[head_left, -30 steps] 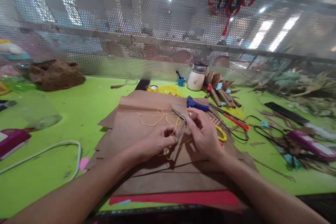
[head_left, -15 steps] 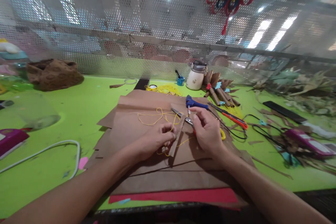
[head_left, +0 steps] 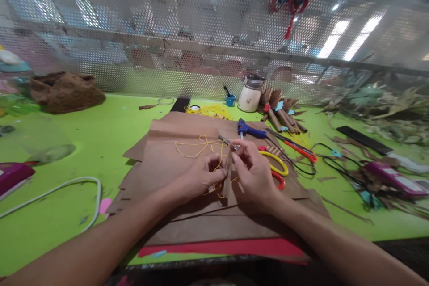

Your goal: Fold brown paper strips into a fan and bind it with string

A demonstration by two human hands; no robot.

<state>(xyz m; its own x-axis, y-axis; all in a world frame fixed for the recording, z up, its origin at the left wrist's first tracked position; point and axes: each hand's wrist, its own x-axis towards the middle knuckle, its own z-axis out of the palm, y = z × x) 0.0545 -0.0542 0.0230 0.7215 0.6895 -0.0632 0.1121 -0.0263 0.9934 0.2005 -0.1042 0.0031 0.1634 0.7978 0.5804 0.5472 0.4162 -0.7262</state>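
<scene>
My left hand [head_left: 206,174] is closed on a narrow strip of brown paper [head_left: 227,185], held upright over the brown paper sheets [head_left: 167,161]. Thin yellow string [head_left: 191,155] loops out from around the left fingers and lies across the sheets. My right hand [head_left: 254,172] pinches the upper part of the same strip from the other side. Scissors with yellow and red handles [head_left: 279,167] lie beneath and beside my right hand, their blades partly covered. Just beyond is a blue glue gun [head_left: 251,131].
Behind the sheets stand a lidded white jar [head_left: 250,96], a small blue pot [head_left: 230,100] and rolled brown paper pieces [head_left: 284,118]. Box cutters [head_left: 298,149] and black cable lie right. A brown cloth bundle [head_left: 67,92] and white cable [head_left: 97,192] are left. A perforated metal screen [head_left: 150,53] stands behind.
My right hand has moved left and taken hold of the strip, which now stands more upright. The scissors' handles, mostly covered before, have come into view.
</scene>
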